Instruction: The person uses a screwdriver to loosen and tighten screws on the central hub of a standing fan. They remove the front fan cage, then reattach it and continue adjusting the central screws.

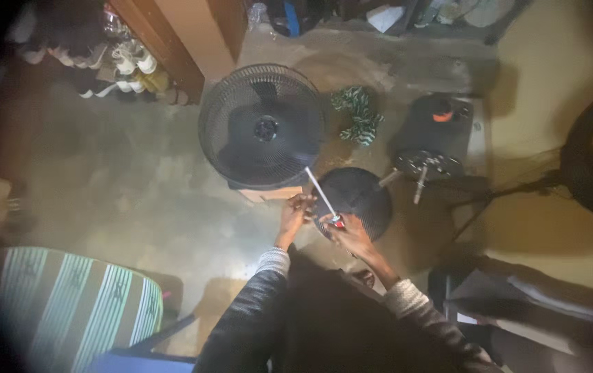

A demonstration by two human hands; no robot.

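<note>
A white-shafted screwdriver (323,195) is being gripped by the right hand (350,235), its shaft angled toward eleven o'clock, over a round black part (362,193) being pinched by the left hand (295,213), beside a fan (262,126)

My view is dim and warm-toned, soft and grainy all over. Corners fall to black vignette with fisheye bending; brightest light falls on the floor (138,179) at right, shadows beneath the fan (263,126).
</note>
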